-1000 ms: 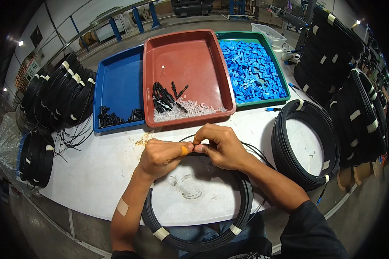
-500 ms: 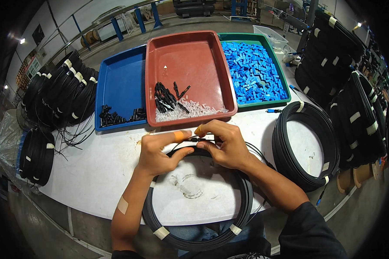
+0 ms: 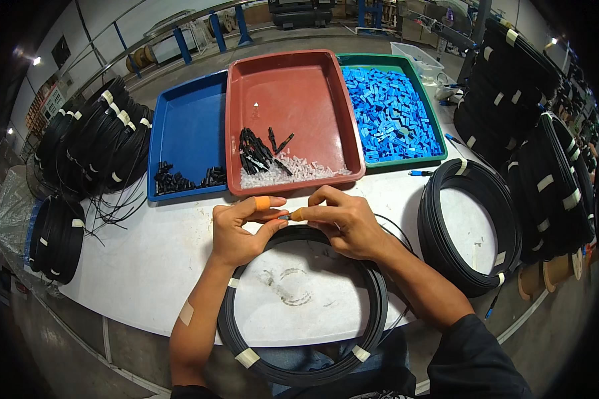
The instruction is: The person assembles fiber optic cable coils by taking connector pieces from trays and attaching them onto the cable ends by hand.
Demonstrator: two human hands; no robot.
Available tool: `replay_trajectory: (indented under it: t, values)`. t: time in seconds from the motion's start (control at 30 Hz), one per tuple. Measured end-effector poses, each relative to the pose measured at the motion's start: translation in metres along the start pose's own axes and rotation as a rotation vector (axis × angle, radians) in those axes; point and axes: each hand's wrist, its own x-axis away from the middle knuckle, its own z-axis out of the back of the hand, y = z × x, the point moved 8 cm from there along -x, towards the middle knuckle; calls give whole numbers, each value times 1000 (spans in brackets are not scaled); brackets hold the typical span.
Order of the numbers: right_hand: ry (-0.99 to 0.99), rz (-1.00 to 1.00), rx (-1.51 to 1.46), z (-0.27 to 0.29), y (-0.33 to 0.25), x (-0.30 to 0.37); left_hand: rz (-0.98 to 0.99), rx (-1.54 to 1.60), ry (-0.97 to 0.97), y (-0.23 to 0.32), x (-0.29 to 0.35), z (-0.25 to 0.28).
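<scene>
Over the far rim of a coil of black cable, my two hands meet fingertip to fingertip. My left hand pinches a small cable connector, of which only a bluish bit shows. My right hand is closed at the connector's right side, its fingers touching it and hiding most of it. Both hands have orange tape around a finger. The coil, bound with pale tape, lies flat at the table's near edge, partly overhanging it.
Behind my hands stand a blue tray of black parts, a red tray with black pieces and clear sleeves, and a green tray full of blue connectors. Another cable coil lies right; stacked coils and bundled coils flank the table.
The black connector body seen between my fingers is now mostly covered. My right fingers have shifted slightly left and down, and a bluish tip shows at my left fingertips.
</scene>
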Motion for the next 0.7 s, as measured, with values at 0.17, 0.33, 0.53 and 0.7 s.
replay_trajectory:
  t: [0.17,0.33,0.53,0.7]
  values:
    - [-40,-22,63,-4,0,0,24,-29,-6,-4,1,1]
    - [-17,-20,35,-5,4,2,1,-51,-9,-2,1,0]
    - [-51,-8,60,-7,0,-1,4,-58,-9,-3,0,3]
    - [-29,-87,12,-3,4,0,34,76,-37,-8,-7,8]
